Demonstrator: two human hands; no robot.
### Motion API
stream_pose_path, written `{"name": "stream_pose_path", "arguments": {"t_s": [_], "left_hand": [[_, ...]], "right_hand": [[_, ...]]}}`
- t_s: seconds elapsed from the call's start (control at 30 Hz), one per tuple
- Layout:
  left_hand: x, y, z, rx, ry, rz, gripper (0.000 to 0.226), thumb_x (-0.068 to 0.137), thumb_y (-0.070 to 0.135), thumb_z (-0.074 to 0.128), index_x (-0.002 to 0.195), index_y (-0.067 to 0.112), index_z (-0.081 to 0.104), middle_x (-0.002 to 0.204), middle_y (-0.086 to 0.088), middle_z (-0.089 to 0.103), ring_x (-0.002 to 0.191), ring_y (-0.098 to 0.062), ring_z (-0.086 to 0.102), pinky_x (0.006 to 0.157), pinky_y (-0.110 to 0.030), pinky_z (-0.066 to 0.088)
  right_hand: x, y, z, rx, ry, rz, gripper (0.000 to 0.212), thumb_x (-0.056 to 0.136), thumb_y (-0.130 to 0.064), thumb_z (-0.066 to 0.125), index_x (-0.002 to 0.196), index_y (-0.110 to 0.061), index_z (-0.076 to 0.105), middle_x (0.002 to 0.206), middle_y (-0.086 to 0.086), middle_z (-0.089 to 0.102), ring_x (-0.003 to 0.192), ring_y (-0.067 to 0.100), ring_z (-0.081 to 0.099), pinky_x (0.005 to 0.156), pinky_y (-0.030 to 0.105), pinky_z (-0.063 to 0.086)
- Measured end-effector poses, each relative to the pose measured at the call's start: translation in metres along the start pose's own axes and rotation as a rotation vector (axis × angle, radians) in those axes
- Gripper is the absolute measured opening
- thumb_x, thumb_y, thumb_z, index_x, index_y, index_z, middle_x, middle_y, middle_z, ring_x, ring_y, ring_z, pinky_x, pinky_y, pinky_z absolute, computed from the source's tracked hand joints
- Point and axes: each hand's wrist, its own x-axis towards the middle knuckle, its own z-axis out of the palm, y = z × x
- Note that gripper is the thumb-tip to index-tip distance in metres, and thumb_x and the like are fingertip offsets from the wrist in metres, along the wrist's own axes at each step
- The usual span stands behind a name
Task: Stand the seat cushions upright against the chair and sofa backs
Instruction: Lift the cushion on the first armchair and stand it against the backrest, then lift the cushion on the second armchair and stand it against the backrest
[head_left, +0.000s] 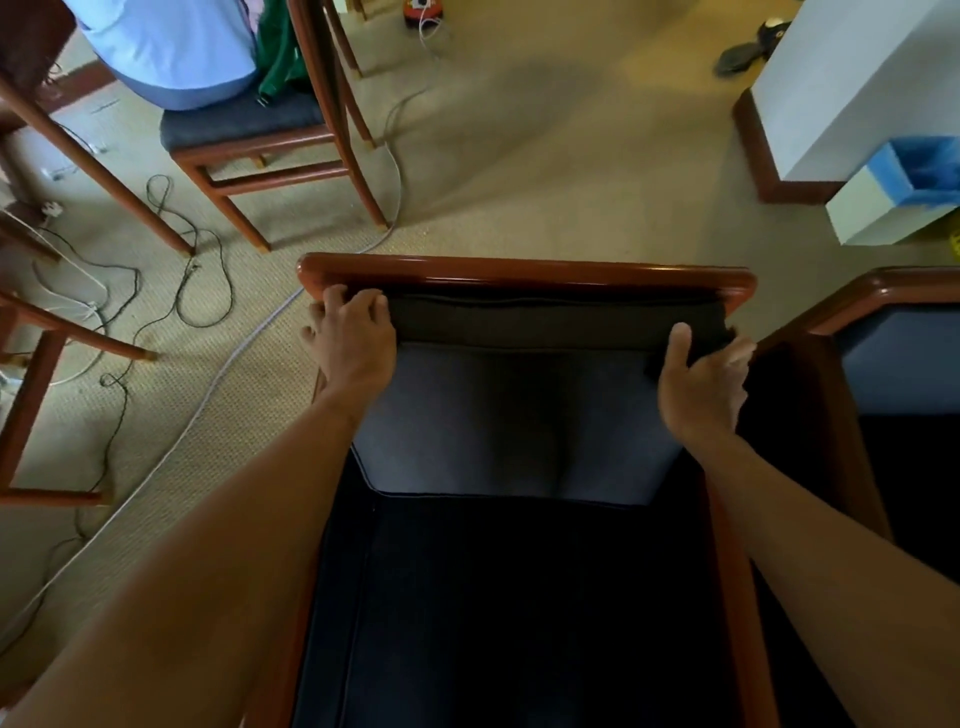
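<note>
I look down on a wooden armchair whose top rail (524, 274) runs across the middle. A grey-blue seat cushion (519, 415) stands upright against the chair back, its dark zippered edge (545, 319) uppermost just under the rail. My left hand (353, 338) grips the cushion's top left corner, fingers curled over the edge. My right hand (701, 379) holds the top right corner, thumb on the front face and fingers behind. The dark bare seat base (519, 597) lies below the cushion.
A second armchair (904, 332) stands close on the right. Behind the rail is beige carpet with several cables (208, 291). A dining chair (270, 156) with a seated person is at upper left. A white box with a blue liner (883, 202) sits by a white wall corner.
</note>
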Motion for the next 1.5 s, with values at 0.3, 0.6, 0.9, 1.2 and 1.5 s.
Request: {"name": "stream_pose_path", "arguments": {"t_s": [0.3,0.6,0.9,1.2,1.5], "left_hand": [[-0.175,0.105,0.012,0.034,-0.297,0.439,0.052,0.110,0.041,0.047,0.159,0.023,0.046,0.173,-0.014,0.029,0.161,-0.037,0.020,0.129,-0.061,0.016],[-0.398,0.246,0.053,-0.043,-0.442,0.793,0.051,0.108,0.037,0.053,0.156,0.020,0.050,0.167,-0.015,0.040,0.156,-0.039,0.034,0.124,-0.060,0.030],[-0.582,0.382,0.118,-0.029,-0.536,0.764,0.053,0.109,0.044,0.050,0.159,0.026,0.045,0.171,-0.011,0.033,0.158,-0.032,0.029,0.125,-0.050,0.028],[-0.643,0.432,0.202,-0.059,-0.705,0.434,0.054,0.106,0.046,0.054,0.155,0.026,0.049,0.165,-0.006,0.041,0.149,-0.027,0.042,0.114,-0.054,0.045],[-0.574,0.478,0.313,-0.112,-0.691,-0.063,0.065,0.102,0.050,0.062,0.158,0.025,0.043,0.163,-0.009,0.039,0.143,-0.032,0.048,0.111,-0.055,0.049]], "right_hand": [[-0.074,0.087,-0.103,-0.343,-0.143,-0.294,0.069,0.103,-0.054,0.042,0.160,-0.019,0.024,0.170,0.014,0.015,0.157,0.035,0.013,0.123,0.058,0.022],[-0.137,0.264,-0.265,-0.384,-0.127,-0.125,0.063,0.106,-0.052,0.035,0.160,-0.021,0.026,0.172,0.007,0.011,0.159,0.025,0.001,0.127,0.048,0.007],[-0.130,0.428,-0.409,-0.403,-0.085,0.004,0.064,0.106,-0.051,0.037,0.161,-0.022,0.024,0.172,0.007,0.009,0.159,0.027,0.003,0.126,0.048,0.011],[-0.059,0.511,-0.469,-0.394,-0.164,0.046,0.062,0.107,-0.049,0.036,0.161,-0.021,0.025,0.172,0.008,0.012,0.159,0.027,0.005,0.125,0.048,0.013],[0.103,0.539,-0.436,-0.577,-0.387,-0.076,0.061,0.107,-0.048,0.035,0.160,-0.019,0.028,0.170,0.011,0.021,0.157,0.032,0.015,0.123,0.050,0.023]]}}
